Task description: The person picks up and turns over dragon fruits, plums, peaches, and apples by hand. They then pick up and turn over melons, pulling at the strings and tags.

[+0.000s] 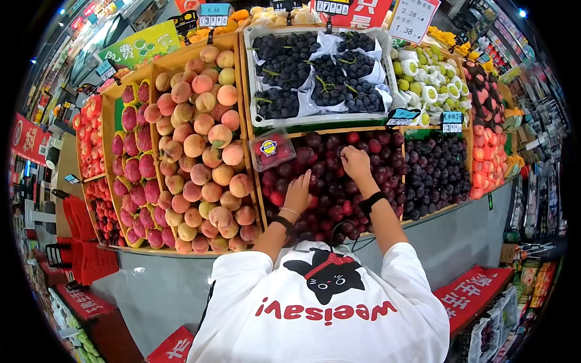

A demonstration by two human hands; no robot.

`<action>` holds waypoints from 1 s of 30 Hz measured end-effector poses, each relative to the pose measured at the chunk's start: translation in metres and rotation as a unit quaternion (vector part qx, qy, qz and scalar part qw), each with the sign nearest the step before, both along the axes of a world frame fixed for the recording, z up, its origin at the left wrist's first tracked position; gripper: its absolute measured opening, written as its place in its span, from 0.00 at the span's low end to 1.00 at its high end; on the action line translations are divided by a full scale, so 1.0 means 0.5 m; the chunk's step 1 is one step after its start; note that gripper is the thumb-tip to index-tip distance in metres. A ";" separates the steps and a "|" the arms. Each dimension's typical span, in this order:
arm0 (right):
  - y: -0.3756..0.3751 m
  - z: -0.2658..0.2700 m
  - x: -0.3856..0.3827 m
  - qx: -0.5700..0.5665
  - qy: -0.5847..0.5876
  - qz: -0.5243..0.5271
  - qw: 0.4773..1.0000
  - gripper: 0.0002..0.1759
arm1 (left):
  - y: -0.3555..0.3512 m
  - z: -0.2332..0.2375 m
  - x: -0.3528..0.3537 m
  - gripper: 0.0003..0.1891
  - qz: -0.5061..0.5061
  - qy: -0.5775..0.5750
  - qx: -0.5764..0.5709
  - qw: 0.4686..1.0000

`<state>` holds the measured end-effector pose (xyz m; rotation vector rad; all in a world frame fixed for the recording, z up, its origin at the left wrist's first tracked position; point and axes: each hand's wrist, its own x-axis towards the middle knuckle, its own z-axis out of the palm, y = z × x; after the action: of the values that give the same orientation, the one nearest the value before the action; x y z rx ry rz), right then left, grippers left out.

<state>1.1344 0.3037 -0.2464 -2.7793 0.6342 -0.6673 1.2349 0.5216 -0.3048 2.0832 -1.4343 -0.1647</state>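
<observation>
Dark red plums fill a wooden bin in front of me. My left hand lies over the left part of these plums, a finger stretched out and nothing visible in it. Farther in and to the right, my right hand reaches onto the plums with its fingers curled; what they hold, if anything, is hidden. Dark bands circle both wrists. A clear plastic box with a yellow-and-blue label and red fruit inside rests at the bin's upper left corner, just beyond my left hand.
Peaches are heaped in the bin to the left, with dragon fruit beyond. Black grapes fill a white crate behind the plums. Smaller dark plums lie to the right. Red baskets stand at lower left.
</observation>
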 end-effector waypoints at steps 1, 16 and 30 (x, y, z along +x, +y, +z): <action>-0.004 0.002 0.002 -0.005 -0.001 0.004 1.000 0.05 | 0.000 0.001 0.000 0.43 -0.001 0.007 -0.005 1.000; -0.035 0.074 0.010 0.136 -0.035 -0.060 0.988 0.06 | -0.003 -0.008 0.004 0.43 -0.004 0.029 -0.006 1.000; 0.166 -0.039 -0.105 0.200 -0.073 -0.123 0.969 0.03 | -0.009 -0.010 0.008 0.45 -0.001 0.059 0.007 0.998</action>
<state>1.0816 0.3867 -0.2659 -2.2807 0.9714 -0.6939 1.2389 0.5171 -0.3100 2.0479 -1.3671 -0.2941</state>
